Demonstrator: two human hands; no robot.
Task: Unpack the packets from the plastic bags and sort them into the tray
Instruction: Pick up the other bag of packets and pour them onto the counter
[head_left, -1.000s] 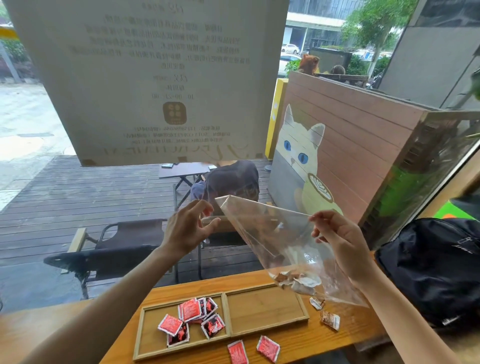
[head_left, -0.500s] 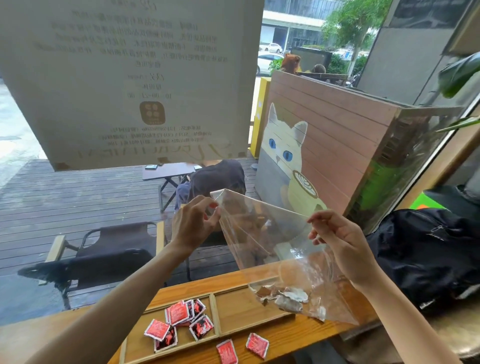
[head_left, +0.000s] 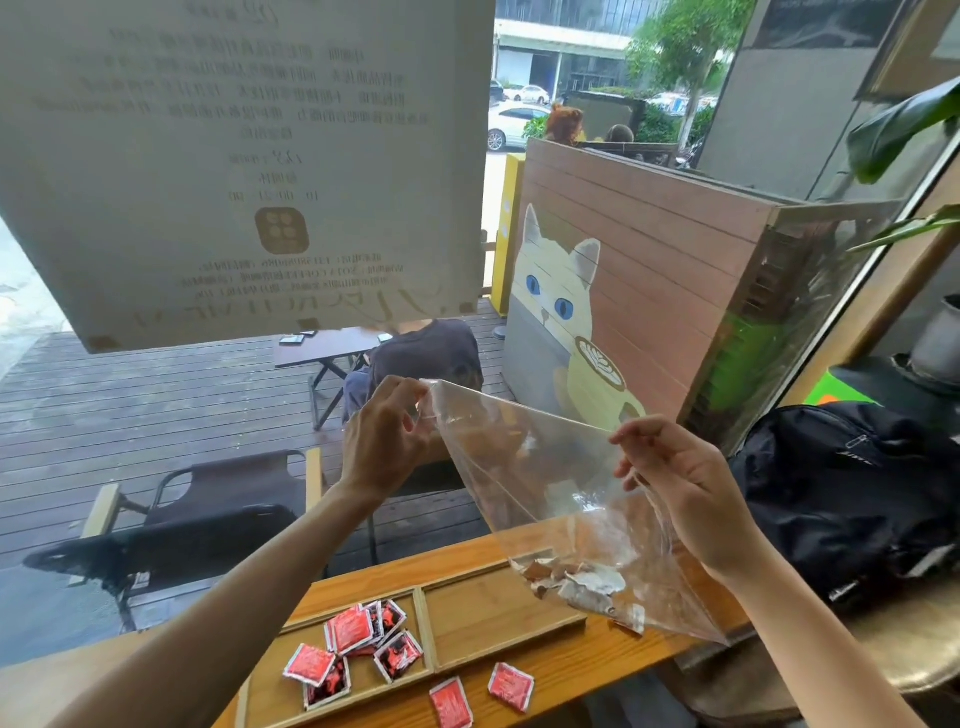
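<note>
Both hands raised above the desk (head_left: 571, 670), spreading the mouth of a clear plastic bag (head_left: 545, 499). Left hand (head_left: 387, 441) pinched narrow on the bag's upper corner at about 10 o'clock; right hand (head_left: 680, 488) closed on the opposite rim at about 2 o'clock. Bag hanging with its long axis running down toward 5 o'clock, brown-and-white packets (head_left: 582, 587) bunched in the bottom, well below both hands and just above the right compartment of the wooden tray (head_left: 498, 613). That compartment bare; left compartment at 7 o'clock holding a loose pile of red packets (head_left: 363, 649), with two more red packets (head_left: 483, 693) lying on the desk just in front of the tray. Decisive relation: packets straight down the bag from its open mouth, nearer the right hand, so probably a reach in from above or a tip-out over the empty compartment. Likely snag: packets spilling past the tray edge onto the desk.
</note>
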